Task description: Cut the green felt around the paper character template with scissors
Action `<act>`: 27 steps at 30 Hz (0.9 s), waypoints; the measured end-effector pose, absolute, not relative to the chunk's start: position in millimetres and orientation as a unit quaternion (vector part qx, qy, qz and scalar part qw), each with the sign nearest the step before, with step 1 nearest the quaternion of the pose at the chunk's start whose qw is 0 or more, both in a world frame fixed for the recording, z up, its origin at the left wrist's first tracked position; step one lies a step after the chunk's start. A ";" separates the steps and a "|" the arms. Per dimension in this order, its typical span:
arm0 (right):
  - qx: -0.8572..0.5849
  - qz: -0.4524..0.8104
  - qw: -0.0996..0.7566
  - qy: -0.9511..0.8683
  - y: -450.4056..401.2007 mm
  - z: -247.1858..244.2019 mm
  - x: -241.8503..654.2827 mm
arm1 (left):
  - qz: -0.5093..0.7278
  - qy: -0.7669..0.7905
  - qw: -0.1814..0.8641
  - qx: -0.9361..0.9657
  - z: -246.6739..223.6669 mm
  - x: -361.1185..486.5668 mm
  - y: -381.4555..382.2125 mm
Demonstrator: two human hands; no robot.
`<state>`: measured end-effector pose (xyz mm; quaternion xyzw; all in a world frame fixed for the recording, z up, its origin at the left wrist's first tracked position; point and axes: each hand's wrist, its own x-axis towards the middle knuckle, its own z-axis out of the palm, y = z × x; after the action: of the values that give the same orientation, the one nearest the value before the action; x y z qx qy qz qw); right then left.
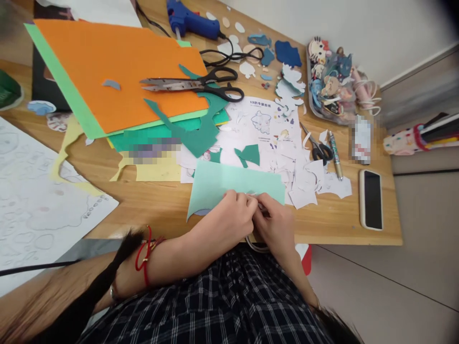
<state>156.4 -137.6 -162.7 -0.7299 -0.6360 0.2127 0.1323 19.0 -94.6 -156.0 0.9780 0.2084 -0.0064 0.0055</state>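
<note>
Both hands meet at the table's front edge, over the lower part of a mint-green sheet point(233, 179). My left hand point(234, 212) has its fingers curled and pressed together. My right hand point(274, 220) pinches close beside it, the fingertips of both almost touching. Something small and whitish shows between the fingertips, too hidden to make out. A pale cord or strip point(256, 246) loops below the hands. Dark green scraps point(249, 155) lie just beyond the mint sheet, and a bluish piece point(203, 211) shows at its lower left edge.
Large black scissors point(193, 85) rest on an orange sheet point(118, 62). Beyond is a blue glue gun point(193, 21). White paper scraps point(304, 184), small scissors point(317, 145), a pen point(336, 155) and a phone point(371, 199) lie right. A filled tray point(311, 102) stands at the back right.
</note>
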 end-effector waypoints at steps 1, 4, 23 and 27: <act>-0.725 0.214 0.130 -0.642 -137.8 -162.5 156.9 | -0.008 0.213 0.009 0.977 -155.2 20.0 -95.1; -0.711 0.211 0.128 -0.659 -137.8 -162.0 158.5 | -0.005 0.225 0.014 0.974 -154.3 22.2 -96.9; -0.678 0.211 0.210 -0.672 -139.8 -164.3 164.6 | 0.082 0.264 0.207 0.938 -159.0 -2.2 -47.3; -0.657 0.221 0.250 -0.676 -141.0 -157.6 159.5 | 0.124 0.257 0.363 0.887 -164.2 -4.1 -46.2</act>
<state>159.5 -141.0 -157.6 -0.6570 -0.6760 0.2215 0.2499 -4.1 -46.2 -164.2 0.8872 0.2567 0.1238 0.3629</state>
